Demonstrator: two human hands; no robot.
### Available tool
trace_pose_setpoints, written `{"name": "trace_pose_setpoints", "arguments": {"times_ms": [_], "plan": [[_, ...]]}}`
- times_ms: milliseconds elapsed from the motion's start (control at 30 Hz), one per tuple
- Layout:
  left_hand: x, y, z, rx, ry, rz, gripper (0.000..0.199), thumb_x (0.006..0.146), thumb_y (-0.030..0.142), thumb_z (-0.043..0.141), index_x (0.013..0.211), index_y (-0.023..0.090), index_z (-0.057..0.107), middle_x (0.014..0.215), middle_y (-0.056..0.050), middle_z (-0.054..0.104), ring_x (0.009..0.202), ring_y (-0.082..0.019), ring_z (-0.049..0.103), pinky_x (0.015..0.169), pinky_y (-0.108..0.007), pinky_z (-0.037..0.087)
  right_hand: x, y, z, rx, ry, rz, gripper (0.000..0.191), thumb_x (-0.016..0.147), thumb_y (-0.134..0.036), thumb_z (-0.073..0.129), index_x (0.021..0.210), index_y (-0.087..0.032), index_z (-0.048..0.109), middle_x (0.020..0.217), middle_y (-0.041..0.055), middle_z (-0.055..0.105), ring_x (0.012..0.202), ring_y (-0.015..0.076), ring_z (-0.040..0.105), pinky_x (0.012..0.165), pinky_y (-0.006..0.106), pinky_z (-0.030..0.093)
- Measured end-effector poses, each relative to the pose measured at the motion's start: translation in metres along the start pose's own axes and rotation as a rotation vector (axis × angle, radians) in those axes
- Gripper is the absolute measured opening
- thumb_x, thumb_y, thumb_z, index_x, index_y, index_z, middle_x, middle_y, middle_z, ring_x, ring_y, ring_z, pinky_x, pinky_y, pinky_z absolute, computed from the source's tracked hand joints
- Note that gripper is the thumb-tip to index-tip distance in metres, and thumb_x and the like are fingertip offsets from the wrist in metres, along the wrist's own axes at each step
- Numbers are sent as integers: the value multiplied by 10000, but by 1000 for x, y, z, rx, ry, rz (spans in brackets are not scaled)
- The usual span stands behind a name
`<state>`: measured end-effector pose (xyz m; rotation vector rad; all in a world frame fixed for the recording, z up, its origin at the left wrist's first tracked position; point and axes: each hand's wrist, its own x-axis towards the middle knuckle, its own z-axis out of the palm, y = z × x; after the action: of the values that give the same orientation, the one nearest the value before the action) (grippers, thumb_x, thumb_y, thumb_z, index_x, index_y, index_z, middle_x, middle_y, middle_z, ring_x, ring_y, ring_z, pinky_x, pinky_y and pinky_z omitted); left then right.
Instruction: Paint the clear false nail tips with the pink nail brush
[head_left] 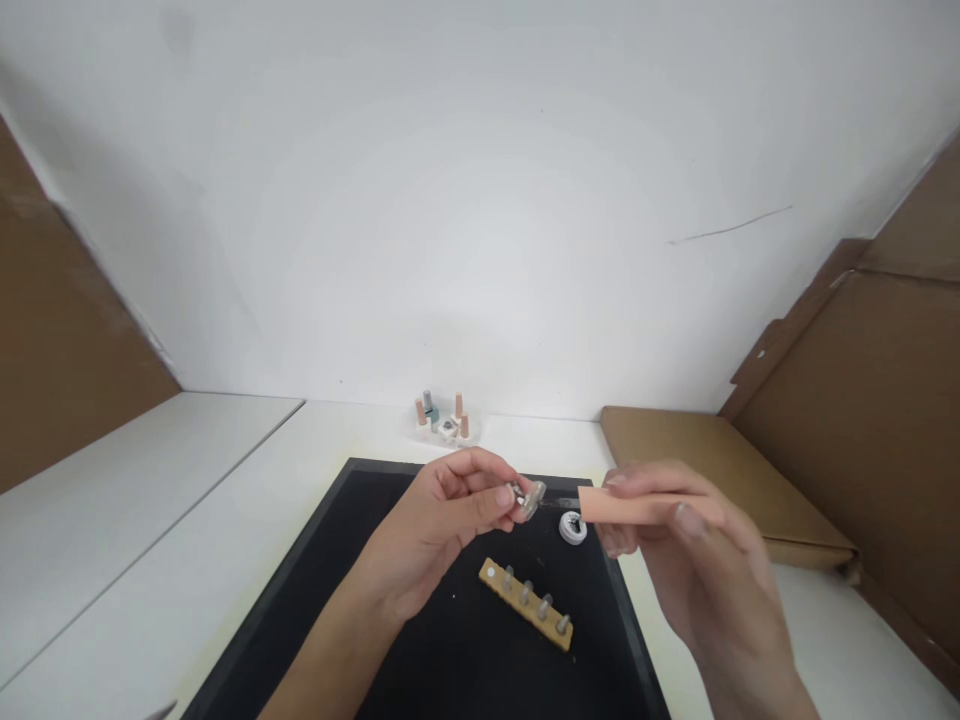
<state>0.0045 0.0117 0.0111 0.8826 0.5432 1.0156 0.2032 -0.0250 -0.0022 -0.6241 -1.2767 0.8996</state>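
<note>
Between the fingertips of my left hand (pixel 476 505) is a small clear, silvery nail tip (pixel 532 499); what it is mounted on is partly hidden by the fingers. My right hand (pixel 675 535) is closed around the long peach handle of a nail polish brush (pixel 630 506). The thin dark brush end points left and reaches the nail tip or stops very close to it; I cannot tell if they touch. Below the hands, a wooden strip (pixel 525 604) lies slanted, with several clear nail tips standing on it and a white dot at its left end.
A black mat (pixel 442 650) covers the middle of the white table. Beside my right hand sits a small round white pot (pixel 573 528) with black marks. A clear tray (pixel 431 437) at the back holds several polish bottles. A flat cardboard box (pixel 690 450) lies at right.
</note>
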Motion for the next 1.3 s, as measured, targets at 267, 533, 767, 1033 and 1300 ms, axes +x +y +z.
{"name": "trace_pose_setpoints", "arguments": {"times_ms": [267, 533, 767, 1033, 1300], "plan": [[0, -2, 2, -3, -6, -2, 150, 666, 180, 916, 721, 146, 781, 722, -9, 767, 613, -74, 647, 623, -159, 503, -1, -1, -2, 1, -1, 28, 232, 906, -458, 660, 794, -287, 768, 657, -6, 654, 604, 138, 584, 603, 287, 451], [2, -4, 4, -29, -8, -24, 157, 666, 180, 919, 730, 147, 779, 738, -13, 767, 634, -82, 669, 631, -159, 529, -1, 2, -6, -65, -17, 19, 257, 925, -480, 619, 904, -275, 774, 638, 6, 640, 589, 166, 575, 597, 316, 453], [2, -9, 0, -69, -28, -75, 144, 702, 192, 903, 764, 134, 786, 675, -10, 749, 607, -74, 692, 622, -133, 549, -3, 3, -6, -18, -18, 44, 247, 928, -465, 623, 858, -275, 767, 645, -2, 640, 604, 149, 584, 616, 294, 472], [4, -14, -2, -111, -81, -105, 146, 714, 203, 896, 769, 137, 778, 736, -32, 789, 586, -66, 695, 594, -121, 554, -2, 2, -3, -13, -13, 10, 244, 934, -449, 620, 939, -273, 788, 664, 2, 645, 589, 128, 584, 594, 266, 465], [6, -15, -3, -105, -87, -120, 154, 706, 197, 899, 765, 133, 771, 729, -31, 793, 572, -64, 696, 584, -120, 548, -1, 5, -2, 10, -14, 12, 255, 938, -462, 611, 956, -277, 786, 658, -15, 640, 586, 105, 578, 598, 242, 454]]}}
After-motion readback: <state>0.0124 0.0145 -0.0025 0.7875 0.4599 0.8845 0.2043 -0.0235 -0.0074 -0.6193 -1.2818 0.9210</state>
